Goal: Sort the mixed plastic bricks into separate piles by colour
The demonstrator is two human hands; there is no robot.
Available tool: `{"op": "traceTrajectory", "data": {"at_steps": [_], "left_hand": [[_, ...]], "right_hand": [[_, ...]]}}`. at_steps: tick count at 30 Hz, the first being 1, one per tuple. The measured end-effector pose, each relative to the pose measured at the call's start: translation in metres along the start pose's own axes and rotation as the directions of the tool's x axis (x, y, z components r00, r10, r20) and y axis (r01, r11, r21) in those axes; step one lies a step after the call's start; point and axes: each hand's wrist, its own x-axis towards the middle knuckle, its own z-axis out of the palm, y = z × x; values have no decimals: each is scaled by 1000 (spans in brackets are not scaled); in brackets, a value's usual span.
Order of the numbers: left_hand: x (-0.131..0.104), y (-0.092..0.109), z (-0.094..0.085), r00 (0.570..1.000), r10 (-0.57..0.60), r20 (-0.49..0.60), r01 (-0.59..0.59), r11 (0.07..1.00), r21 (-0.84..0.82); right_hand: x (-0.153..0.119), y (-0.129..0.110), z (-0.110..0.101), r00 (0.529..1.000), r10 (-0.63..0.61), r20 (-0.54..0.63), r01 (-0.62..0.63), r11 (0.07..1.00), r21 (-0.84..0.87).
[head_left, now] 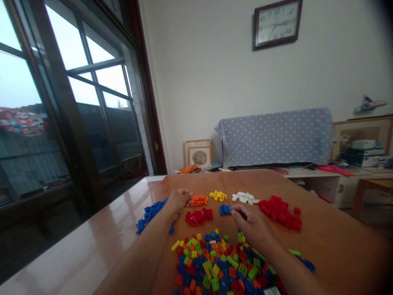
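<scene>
My left hand [180, 200] reaches to the left edge of a small pile of orange toy bricks [199, 200]. Its fingers are curled together, and whatever they hold is hidden. My right hand [250, 223] is at a small group of blue toy bricks [224, 210], thumb and forefinger closed at the right end of it. Between the hands lies a group of red toy bricks [199, 217]. A large heap of mixed-colour bricks [215, 262] spreads in front, partly under my right forearm. To the left, my left arm partly covers a blue brick pile [151, 213].
Yellow bricks [217, 196], white bricks [245, 198] and a larger red pile [281, 212] lie along the far side of the brown table [325, 246]. Beyond it stand a cloth-covered object [276, 137] and a low white cabinet [322, 186]. Windows are at the left.
</scene>
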Motion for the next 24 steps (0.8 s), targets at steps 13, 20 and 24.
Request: {"op": "traceTrajectory", "data": {"at_steps": [13,20,24], "left_hand": [[57,-10,21,965,132,228,-257,659,707],[76,-28,37,953,129,275,-301,512,804],[79,-33,37,950,151,273,-312,489,815]], "right_hand": [[3,4,-2,999,3,-33,-3,1000,2],[4,2,-6,999,7,-49,-6,1000,17],[3,3,-7,999,12,-47,-11,1000,27]]}}
